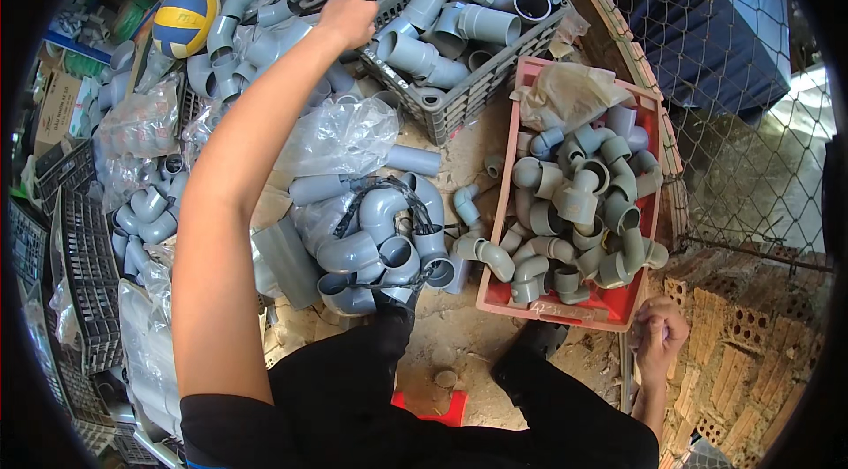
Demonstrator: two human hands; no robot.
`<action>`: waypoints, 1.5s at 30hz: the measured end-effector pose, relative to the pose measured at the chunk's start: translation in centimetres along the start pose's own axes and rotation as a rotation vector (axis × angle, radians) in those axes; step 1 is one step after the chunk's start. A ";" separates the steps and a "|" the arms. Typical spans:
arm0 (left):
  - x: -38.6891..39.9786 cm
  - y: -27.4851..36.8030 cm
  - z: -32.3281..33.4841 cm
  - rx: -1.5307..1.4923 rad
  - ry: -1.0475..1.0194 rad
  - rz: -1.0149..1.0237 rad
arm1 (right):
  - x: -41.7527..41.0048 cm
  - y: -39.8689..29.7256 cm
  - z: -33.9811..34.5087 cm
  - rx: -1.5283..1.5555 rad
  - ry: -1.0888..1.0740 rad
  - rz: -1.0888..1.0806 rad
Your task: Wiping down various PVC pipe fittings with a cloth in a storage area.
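My left hand (348, 20) reaches to the rim of a black plastic crate (457, 112) holding grey plastic pipe fittings (490, 24); its fingers curl at the rim, and what they grip is hidden. By the lower right corner of a red plastic crate (493, 250), my right hand (662, 333) is curled; whether something is in it cannot be made out. Grey elbows and tees (578, 201) are heaped in the red crate, with a crumpled brown paper or bag (570, 95) at its top. Between the crates and my left arm lies a bundle of larger grey elbows (381, 214) tied with black plastic.
Clear plastic bags (344, 134) and loose fittings surround my left arm. A blue and yellow volleyball (186, 21) rests at upper left. Black crates (93, 283) line the left side. Wire netting (729, 104) and hollow bricks (748, 336) border the right. A red stool (454, 409) is below me.
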State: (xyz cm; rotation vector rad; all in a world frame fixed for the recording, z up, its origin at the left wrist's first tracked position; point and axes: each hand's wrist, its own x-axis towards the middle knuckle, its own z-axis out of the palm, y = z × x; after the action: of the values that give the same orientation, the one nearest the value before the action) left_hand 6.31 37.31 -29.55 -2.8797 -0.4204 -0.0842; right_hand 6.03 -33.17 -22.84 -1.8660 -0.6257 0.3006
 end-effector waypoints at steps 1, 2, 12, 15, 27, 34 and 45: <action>0.3 0.7 0.0 0.039 -0.033 0.016 | 0.5 -0.2 0.2 -0.078 -0.041 -0.061; 1.2 1.7 0.0 0.003 -0.219 -0.065 | 0.6 -1.4 0.9 -0.011 -0.025 0.022; 1.0 5.2 2.5 -0.124 -0.347 -0.139 | 0.5 -1.6 1.8 0.035 0.005 0.206; 0.6 5.4 1.7 -0.270 -0.477 -0.203 | 0.7 -2.3 1.9 0.039 0.020 0.251; -1.9 5.4 2.1 -0.422 -0.186 -0.137 | -0.5 -1.3 2.9 0.179 0.015 0.283; -3.1 8.0 -2.7 -0.912 0.025 -0.385 | 0.4 -0.8 3.5 0.478 0.104 0.607; -6.5 20.1 -7.8 -2.611 -0.551 -0.033 | 4.1 -4.0 3.8 0.648 0.185 0.642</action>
State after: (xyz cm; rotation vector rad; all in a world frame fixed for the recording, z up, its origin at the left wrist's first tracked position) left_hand 5.74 14.97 -26.95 -5.4655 -0.6523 0.8411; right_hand 6.46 -26.81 -20.20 -1.3852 0.2118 0.6509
